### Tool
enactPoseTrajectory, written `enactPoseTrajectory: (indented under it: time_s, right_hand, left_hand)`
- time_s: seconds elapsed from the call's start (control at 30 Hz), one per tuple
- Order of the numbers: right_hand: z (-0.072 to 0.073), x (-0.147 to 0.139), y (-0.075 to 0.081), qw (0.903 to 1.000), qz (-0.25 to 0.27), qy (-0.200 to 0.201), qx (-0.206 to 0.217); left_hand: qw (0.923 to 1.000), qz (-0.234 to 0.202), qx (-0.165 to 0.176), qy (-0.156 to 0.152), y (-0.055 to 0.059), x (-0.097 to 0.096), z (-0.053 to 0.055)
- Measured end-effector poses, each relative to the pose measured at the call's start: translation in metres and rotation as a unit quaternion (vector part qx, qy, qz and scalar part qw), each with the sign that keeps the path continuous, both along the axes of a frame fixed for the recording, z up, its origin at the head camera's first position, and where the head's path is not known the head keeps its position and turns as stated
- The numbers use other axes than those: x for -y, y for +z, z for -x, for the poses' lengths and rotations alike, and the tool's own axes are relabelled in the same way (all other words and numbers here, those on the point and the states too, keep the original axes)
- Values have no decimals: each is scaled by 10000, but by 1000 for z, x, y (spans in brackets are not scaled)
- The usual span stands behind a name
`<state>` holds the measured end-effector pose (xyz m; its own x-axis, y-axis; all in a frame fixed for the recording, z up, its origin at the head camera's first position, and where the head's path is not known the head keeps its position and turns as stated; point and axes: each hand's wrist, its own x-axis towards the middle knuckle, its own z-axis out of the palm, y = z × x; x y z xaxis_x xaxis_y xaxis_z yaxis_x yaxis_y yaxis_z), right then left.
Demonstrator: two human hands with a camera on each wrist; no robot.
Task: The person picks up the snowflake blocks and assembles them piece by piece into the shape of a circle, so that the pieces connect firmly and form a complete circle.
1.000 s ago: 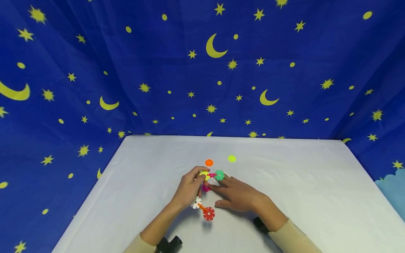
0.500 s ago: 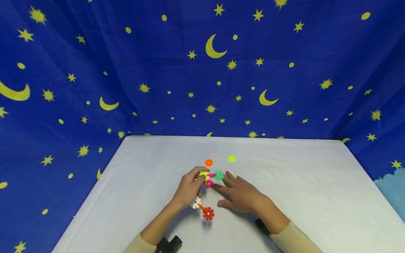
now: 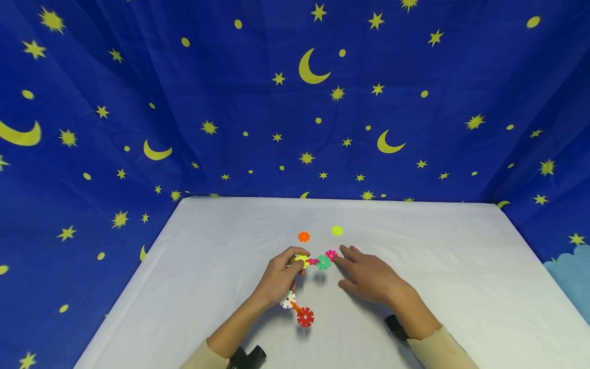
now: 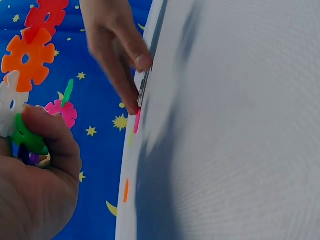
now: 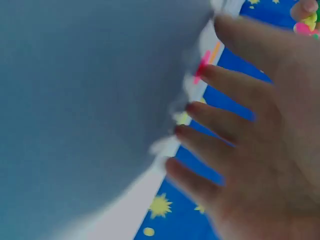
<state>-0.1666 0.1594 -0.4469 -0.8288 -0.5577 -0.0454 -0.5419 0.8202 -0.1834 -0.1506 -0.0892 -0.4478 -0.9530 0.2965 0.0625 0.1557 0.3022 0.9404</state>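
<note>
My left hand (image 3: 278, 279) grips a chain of notched plastic snowflake discs above the table. Yellow (image 3: 301, 261), pink (image 3: 312, 261) and green (image 3: 323, 262) discs show at its far end, white (image 3: 288, 299), orange (image 3: 295, 306) and red (image 3: 305, 317) at the near end. In the left wrist view, the thumb and curled fingers hide part of the chain. A loose pink disc (image 3: 331, 255) lies flat just beyond the green one. With fingers extended and spread, my right hand (image 3: 371, 277) touches that pink disc (image 5: 201, 68) with a fingertip.
On the white table (image 3: 461, 266) farther back lie a loose orange disc (image 3: 303, 237) and a yellow-green disc (image 3: 337, 230). Behind the table hangs a blue curtain (image 3: 258, 102) with yellow stars and moons. Black wrist cameras sit under both forearms.
The loose pink disc has slid from beside the left hand to the right and away, along with the right hand's fingertips. The left hand and its chain have shifted slightly right and nearer.
</note>
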Motion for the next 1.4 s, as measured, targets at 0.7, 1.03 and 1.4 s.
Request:
enactPoseTrajectory:
  time_s: [0.7,1.03,1.4]
  right_hand:
    - [52,11,-10,9624,2548,-452,825]
    - [53,16,-13,9775,2005,-408,517]
    - [43,8,-10,9601,2630,-443,841]
  left_hand:
    - [9988,-134,456,154,-8,-8,0]
    - [9946,-351,633,750,-8,-10,0]
    - [9921,-347,696,984,-7,-13,-1]
